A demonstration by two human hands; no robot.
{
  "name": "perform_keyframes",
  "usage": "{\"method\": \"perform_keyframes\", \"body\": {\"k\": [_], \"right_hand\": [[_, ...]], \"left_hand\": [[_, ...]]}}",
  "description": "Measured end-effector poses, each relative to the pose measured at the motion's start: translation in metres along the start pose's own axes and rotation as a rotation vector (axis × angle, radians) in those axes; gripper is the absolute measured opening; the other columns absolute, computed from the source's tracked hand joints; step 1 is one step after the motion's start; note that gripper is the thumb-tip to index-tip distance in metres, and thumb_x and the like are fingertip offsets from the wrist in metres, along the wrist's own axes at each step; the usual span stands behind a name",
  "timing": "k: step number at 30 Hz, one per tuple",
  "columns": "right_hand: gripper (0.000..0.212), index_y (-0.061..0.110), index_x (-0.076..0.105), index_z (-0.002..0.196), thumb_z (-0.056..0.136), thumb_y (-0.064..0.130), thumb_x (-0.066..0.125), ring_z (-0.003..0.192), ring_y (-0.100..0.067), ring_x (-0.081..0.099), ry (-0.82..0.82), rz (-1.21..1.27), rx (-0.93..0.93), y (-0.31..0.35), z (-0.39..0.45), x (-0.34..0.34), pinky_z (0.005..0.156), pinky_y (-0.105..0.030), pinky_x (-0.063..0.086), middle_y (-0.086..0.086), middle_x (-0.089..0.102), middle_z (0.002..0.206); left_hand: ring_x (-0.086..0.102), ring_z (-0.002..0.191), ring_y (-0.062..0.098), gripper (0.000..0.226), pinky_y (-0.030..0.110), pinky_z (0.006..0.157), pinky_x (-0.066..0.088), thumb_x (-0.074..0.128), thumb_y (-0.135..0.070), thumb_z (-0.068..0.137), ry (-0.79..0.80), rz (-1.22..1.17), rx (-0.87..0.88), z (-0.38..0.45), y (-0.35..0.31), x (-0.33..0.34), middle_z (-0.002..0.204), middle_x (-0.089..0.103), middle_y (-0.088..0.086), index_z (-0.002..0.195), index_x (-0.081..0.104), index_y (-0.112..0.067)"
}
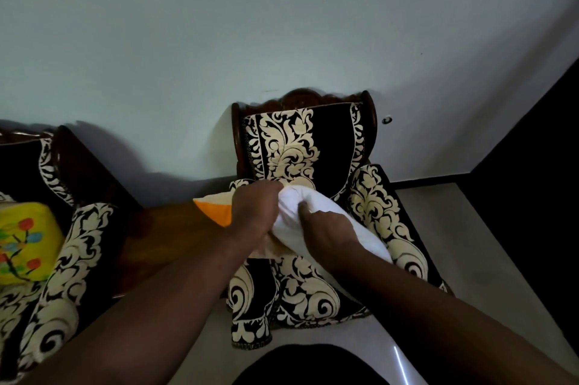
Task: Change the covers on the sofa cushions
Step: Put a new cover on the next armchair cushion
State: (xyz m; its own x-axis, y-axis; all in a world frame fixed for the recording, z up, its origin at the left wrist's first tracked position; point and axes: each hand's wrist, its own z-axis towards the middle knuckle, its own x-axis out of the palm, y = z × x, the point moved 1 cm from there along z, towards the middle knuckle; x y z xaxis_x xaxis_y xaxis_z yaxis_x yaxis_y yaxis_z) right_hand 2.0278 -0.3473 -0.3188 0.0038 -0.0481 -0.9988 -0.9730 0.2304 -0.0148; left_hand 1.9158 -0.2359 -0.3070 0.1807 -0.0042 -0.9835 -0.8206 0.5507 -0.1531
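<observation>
Cushion insert, white and soft, lies at the centre of the frame over the seat of an armchair upholstered in black fabric with a cream leaf pattern. The left hand is clamped round the bunched upper end of the insert, fingers curled over it, and seems also to grip the edge of a cover, orange and pale, that trails out to the left of that hand; a tan fold of cloth shows just below the wrist, though whether it belongs to the same cover cannot be told. The right hand presses into the white stuffing just beside the left, its fingers curled into the fabric and gripping it. Both bare forearms reach in from the bottom of the frame. At the left edge stands a second armchair in the same pattern, and on its seat rests a yellow cushion painted with red and blue flowers. A pale wall fills the upper half of the frame, and a pale floor shows at the right beside the chair.
</observation>
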Motion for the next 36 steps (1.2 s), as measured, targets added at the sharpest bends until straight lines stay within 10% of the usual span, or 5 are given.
{"method": "perform_keyframes", "body": {"k": [9, 14, 19, 28, 36], "right_hand": [[0.035, 0.005, 0.054, 0.136, 0.107, 0.017, 0.039, 0.122, -0.024, 0.059, 0.206, -0.018, -0.042, 0.019, 0.003, -0.001, 0.088, -0.030, 0.045, -0.010, 0.060, 0.136], [0.040, 0.016, 0.049, 0.140, 0.101, 0.018, 0.043, 0.090, -0.023, 0.068, 0.063, 0.202, 0.019, 0.010, 0.005, 0.004, 0.066, -0.029, 0.042, -0.005, 0.071, 0.107], [0.059, 0.032, 0.036, 0.150, 0.093, 0.023, 0.048, 0.064, -0.019, 0.054, -0.074, 0.468, 0.044, 0.014, 0.003, 0.015, 0.055, -0.029, 0.035, -0.001, 0.070, 0.086], [0.031, 0.000, 0.061, 0.127, 0.098, 0.012, 0.056, 0.121, -0.034, 0.060, 0.072, 0.581, 0.069, 0.015, 0.007, 0.008, 0.092, -0.029, 0.045, -0.019, 0.063, 0.129], [0.036, 0.016, 0.066, 0.121, 0.086, 0.026, 0.070, 0.104, -0.014, 0.068, -0.205, 1.197, 0.191, -0.020, 0.022, -0.016, 0.094, -0.037, 0.054, 0.001, 0.072, 0.113]], "left_hand": [[0.066, 0.108, 0.020, 0.033, 0.033, 0.089, 0.051, 0.055, -0.024, 0.098, 0.009, -0.366, 0.132, -0.022, -0.041, -0.005, 0.117, 0.074, -0.004, 0.127, 0.068, -0.034], [0.067, 0.101, 0.028, 0.054, 0.035, 0.076, 0.047, 0.044, -0.044, 0.104, 0.071, -0.211, 0.150, -0.012, -0.025, -0.008, 0.112, 0.072, 0.007, 0.154, 0.031, -0.032], [0.064, 0.109, 0.032, 0.046, 0.038, 0.085, 0.048, 0.047, -0.047, 0.103, 0.116, -0.020, -0.017, 0.010, -0.010, -0.018, 0.120, 0.069, 0.012, 0.137, 0.054, -0.016], [0.065, 0.104, 0.018, 0.020, 0.037, 0.089, 0.051, 0.049, -0.036, 0.103, 0.364, -0.462, 0.389, -0.009, -0.047, -0.028, 0.115, 0.072, -0.003, 0.122, 0.055, -0.035], [0.054, 0.116, 0.028, 0.052, 0.044, 0.091, 0.042, 0.054, -0.050, 0.090, -0.263, 0.035, 0.318, -0.010, 0.016, -0.007, 0.128, 0.060, 0.003, 0.133, 0.054, -0.022]]}}
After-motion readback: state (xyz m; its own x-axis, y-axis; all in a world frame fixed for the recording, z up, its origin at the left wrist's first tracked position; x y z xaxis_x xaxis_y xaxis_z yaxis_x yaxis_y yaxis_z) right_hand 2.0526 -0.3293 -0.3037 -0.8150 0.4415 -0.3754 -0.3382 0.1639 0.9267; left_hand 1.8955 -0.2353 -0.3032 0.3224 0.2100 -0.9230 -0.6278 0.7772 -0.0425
